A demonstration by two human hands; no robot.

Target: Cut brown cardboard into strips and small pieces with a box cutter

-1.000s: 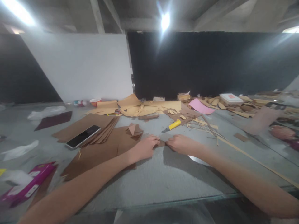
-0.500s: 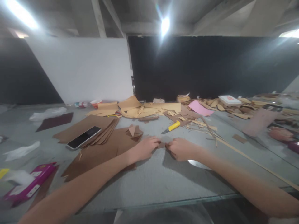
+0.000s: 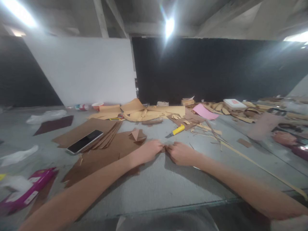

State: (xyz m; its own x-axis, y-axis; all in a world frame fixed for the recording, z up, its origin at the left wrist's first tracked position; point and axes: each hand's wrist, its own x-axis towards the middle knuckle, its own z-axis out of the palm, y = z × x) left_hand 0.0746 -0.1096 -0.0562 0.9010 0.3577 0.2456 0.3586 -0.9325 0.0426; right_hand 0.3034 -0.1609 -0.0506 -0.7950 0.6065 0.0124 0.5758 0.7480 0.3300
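Note:
A small brown piece of sheet material (image 3: 163,149) lies between my two hands, close to the tabletop, mostly covered by fingers. My left hand (image 3: 152,150) is closed on its left side. My right hand (image 3: 177,153) grips the other side with curled fingers. Just beyond them rests a yellow utility knife (image 3: 178,129), blade pointing left. Brown sheets (image 3: 108,157) spread under and beside my left forearm, with a small folded brown piece (image 3: 135,134) on top. A thin light-coloured object (image 3: 196,167) shows partly under my right wrist.
A phone (image 3: 84,141) lies on stacked brown sheets (image 3: 72,130) at left. A purple packet (image 3: 29,189) is near left. Tan scraps (image 3: 166,110), a pink sheet (image 3: 205,111) and a white box (image 3: 234,104) line the back. A long strip (image 3: 262,167) crosses the right, near another person's hand (image 3: 285,138).
My hands have come closer together, the right one moving left, so less of the brown piece shows between them. The view has shifted slightly.

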